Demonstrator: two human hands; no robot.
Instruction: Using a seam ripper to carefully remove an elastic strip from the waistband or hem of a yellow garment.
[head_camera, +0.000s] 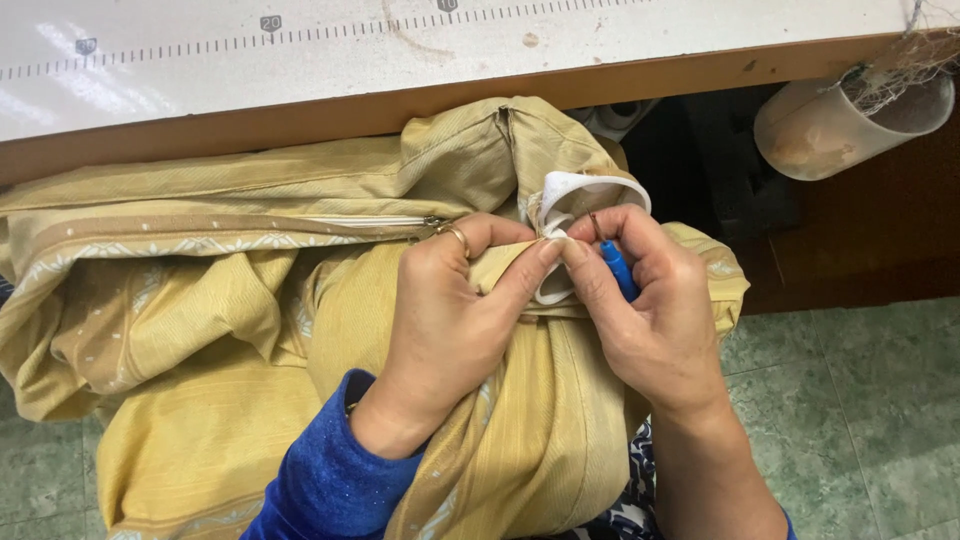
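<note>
A yellow patterned fabric cover (200, 330) with a white zipper (370, 221) is bunched on my lap. My left hand (450, 320), with a ring on one finger, pinches a fold of the fabric near the zipper's end. My right hand (650, 310) holds a small blue-handled seam ripper (617, 266), its metal tip at the seam beside a white label (580, 200) sewn into the fabric. The two thumbs touch at the seam.
A white worktable (300, 50) with a printed ruler scale and a wooden edge runs across the top. A translucent cup (850, 120) holding thread scraps hangs under its right end. Green tiled floor (860, 400) lies at the right.
</note>
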